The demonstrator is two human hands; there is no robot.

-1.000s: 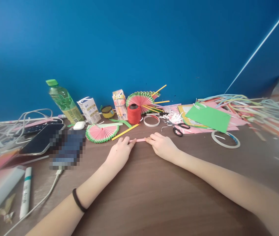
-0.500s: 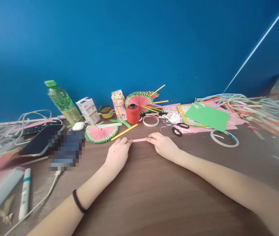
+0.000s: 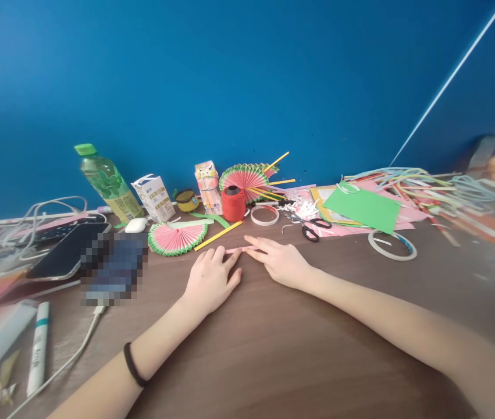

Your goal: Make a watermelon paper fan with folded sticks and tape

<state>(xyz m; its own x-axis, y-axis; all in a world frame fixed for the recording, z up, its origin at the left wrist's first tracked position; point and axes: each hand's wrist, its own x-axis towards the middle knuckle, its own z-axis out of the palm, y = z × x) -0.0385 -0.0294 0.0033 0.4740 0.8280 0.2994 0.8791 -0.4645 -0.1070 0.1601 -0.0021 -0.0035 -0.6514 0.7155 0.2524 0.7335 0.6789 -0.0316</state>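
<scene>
A narrow pink paper strip [image 3: 235,251] lies flat on the brown table, partly covered by fingers. My left hand [image 3: 210,276] rests at its left part, fingers spread and fingertips on the strip, thumb held apart. From the right, my right hand [image 3: 282,263] presses outstretched fingers on the strip's other end, its index finger lifted a little away. Just beyond the hands lie a yellow stick [image 3: 218,235] and a pleated watermelon-patterned paper fan [image 3: 177,238]. A red thread spool [image 3: 234,205] stands behind them, beside a tape roll [image 3: 265,215].
Black-handled scissors [image 3: 311,233], green paper [image 3: 363,206] and another tape roll [image 3: 392,247] are at the right. A green-capped bottle [image 3: 110,183], a small carton [image 3: 154,198] and phones [image 3: 67,250] stand or lie left. A white marker [image 3: 38,349] and cable [image 3: 77,352] are nearer me.
Both hands have loosened from pinching the strip's ends to laying spread fingers on it. My right hand has moved left, closer to my left hand. The view has shifted slightly.
</scene>
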